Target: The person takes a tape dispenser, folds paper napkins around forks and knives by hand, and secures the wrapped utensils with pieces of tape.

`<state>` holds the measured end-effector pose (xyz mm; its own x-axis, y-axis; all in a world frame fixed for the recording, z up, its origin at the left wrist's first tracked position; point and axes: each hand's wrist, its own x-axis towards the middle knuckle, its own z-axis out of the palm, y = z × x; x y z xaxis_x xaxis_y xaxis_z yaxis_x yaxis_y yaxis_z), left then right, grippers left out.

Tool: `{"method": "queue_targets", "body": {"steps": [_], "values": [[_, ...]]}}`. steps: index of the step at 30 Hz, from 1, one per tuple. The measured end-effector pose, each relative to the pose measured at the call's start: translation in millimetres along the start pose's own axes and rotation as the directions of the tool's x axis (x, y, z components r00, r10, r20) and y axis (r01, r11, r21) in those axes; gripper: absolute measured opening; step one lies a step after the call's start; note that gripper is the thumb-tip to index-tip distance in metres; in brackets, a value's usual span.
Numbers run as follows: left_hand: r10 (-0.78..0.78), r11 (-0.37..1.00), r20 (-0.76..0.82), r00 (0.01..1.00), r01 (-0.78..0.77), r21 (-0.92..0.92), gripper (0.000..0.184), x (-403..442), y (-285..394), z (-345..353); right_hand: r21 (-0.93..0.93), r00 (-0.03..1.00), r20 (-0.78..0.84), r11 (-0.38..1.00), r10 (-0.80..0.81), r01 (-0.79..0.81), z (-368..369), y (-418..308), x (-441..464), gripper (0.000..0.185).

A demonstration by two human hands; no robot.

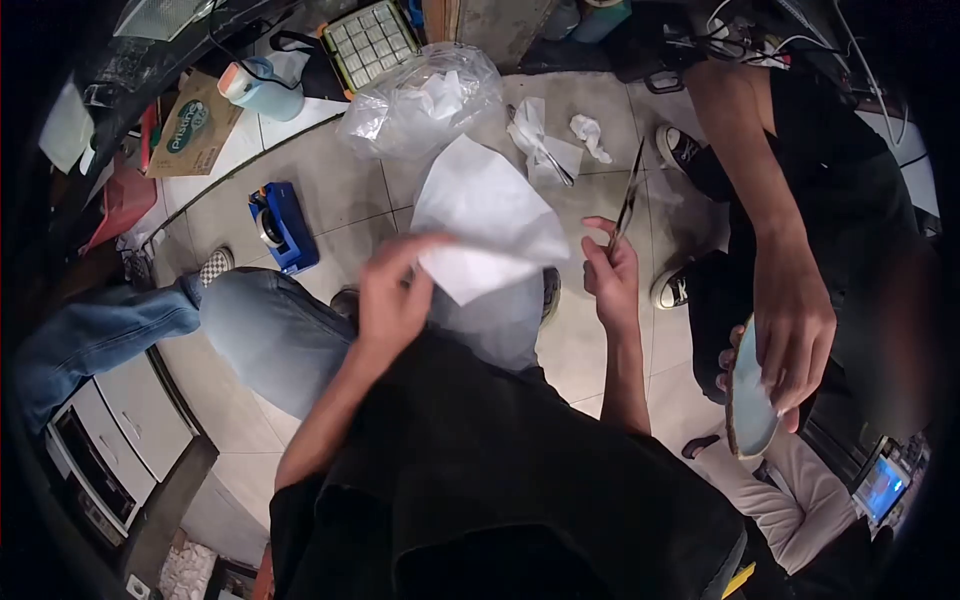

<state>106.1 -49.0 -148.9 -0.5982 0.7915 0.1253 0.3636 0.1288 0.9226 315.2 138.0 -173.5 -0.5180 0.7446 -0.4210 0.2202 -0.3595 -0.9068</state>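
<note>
My left hand (393, 290) is closed at the lower left edge of a white sheet (485, 215), its fingers slightly blurred. The sheet hangs above my lap, with a pointed top and a creased lower part. My right hand (612, 270) is raised to the right of the sheet, apart from it. Between its fingers is a thin dark metal tool (628, 200), pointing up and to the right; it looks like scissors or tweezers.
A clear plastic bag (425, 100), crumpled tissue (591, 137) and a blue tape dispenser (284, 228) lie on the tiled floor. At right, a co-worker's hand (793, 320) is over a pale blue oval piece (752, 395). Other people's legs are at left and lower right.
</note>
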Motion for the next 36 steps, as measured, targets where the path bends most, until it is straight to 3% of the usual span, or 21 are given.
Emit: {"method": "queue_targets", "body": {"steps": [1,2,3,5,6,8,12,13,15,16,18,19,20,22,26,29,32,33,36], "values": [[-0.225,0.962,0.071,0.972,0.233,-0.142,0.023,10,-3,-4,-0.072,0.997,0.049,0.996,-0.055,0.058,-6,3,1,0.048],[-0.421,0.853,0.17,0.891,0.453,-0.26,0.023,22,-9,-9,-0.071,0.997,0.057,0.995,-0.06,0.064,-5,3,1,0.048],[-0.419,0.855,0.163,0.893,0.448,-0.26,0.023,32,-16,-14,-0.024,0.987,0.128,0.994,-0.101,0.105,-3,2,-1,0.052],[-0.39,0.781,0.352,0.851,0.508,-0.364,0.024,49,-25,-20,-0.011,0.967,0.23,0.993,-0.11,0.115,4,-1,-4,0.071],[-0.387,0.783,0.35,0.853,0.504,-0.365,0.024,55,-25,-20,-0.01,0.966,0.231,0.993,-0.114,0.12,9,0,-4,0.071],[-0.477,0.684,0.429,0.767,0.63,-0.367,0.029,67,-15,-20,-0.02,0.967,0.226,0.991,-0.122,0.13,23,5,-5,0.074],[-0.508,0.701,0.415,0.755,0.642,-0.31,0.028,78,-10,-20,-0.047,0.987,0.102,0.99,-0.124,0.13,32,34,10,0.036],[-0.509,0.702,0.409,0.757,0.64,-0.311,0.028,79,-12,-21,-0.012,0.99,0.091,0.994,-0.111,0.112,31,31,10,0.017],[-0.4,0.84,0.217,0.89,0.451,-0.303,0.033,75,-21,-25,0.035,0.992,0.078,0.994,-0.102,0.1,29,22,10,0.016],[-0.401,0.841,0.208,0.892,0.449,-0.302,0.033,68,-21,-28,0.082,0.994,0.058,0.993,-0.093,0.088,29,16,12,0.014],[-0.33,0.928,0.037,0.943,0.331,-0.173,0.048,39,-16,-34,0.069,0.99,0.074,0.991,-0.117,0.112,22,13,17,0.012],[-0.282,0.946,0.09,0.955,0.293,-0.142,0.068,21,-19,-37,0.009,0.987,0.077,0.99,-0.141,0.141,20,9,18,0.011],[-0.282,0.946,0.09,0.955,0.292,-0.142,0.068,11,-12,-37,-0.052,0.983,0.078,0.984,-0.167,0.171,19,4,18,0.011],[-0.139,0.99,0.041,0.989,0.137,0.038,0.064,-6,1,-35,-0.076,0.984,0.072,0.983,-0.161,0.166,17,-3,19,0.012],[-0.035,0.996,-0.035,0.999,0.038,0.086,0.054,-25,-14,-23,-0.091,0.992,0.045,0.988,-0.121,0.124,12,-8,21,0.014],[0.165,0.942,-0.014,0.986,-0.153,0.299,0.026,-27,-18,-20,-0.078,0.994,0.054,0.992,-0.099,0.103,11,-9,18,0.015],[0.112,0.979,-0.073,0.991,-0.098,0.179,0.018,-26,-13,-25,-0.088,0.992,0.03,0.988,-0.123,0.125,5,-10,17,0.016],[0.021,0.998,-0.131,0.991,-0.013,0.063,0.014,-26,-11,-25,-0.085,0.994,0.035,0.991,-0.105,0.108,-1,-10,16,0.017],[-0.105,0.994,-0.051,0.993,0.103,-0.035,0.011,-30,-10,-34,-0.107,0.996,0.029,0.99,-0.09,0.093,-11,-14,14,0.018]]}}
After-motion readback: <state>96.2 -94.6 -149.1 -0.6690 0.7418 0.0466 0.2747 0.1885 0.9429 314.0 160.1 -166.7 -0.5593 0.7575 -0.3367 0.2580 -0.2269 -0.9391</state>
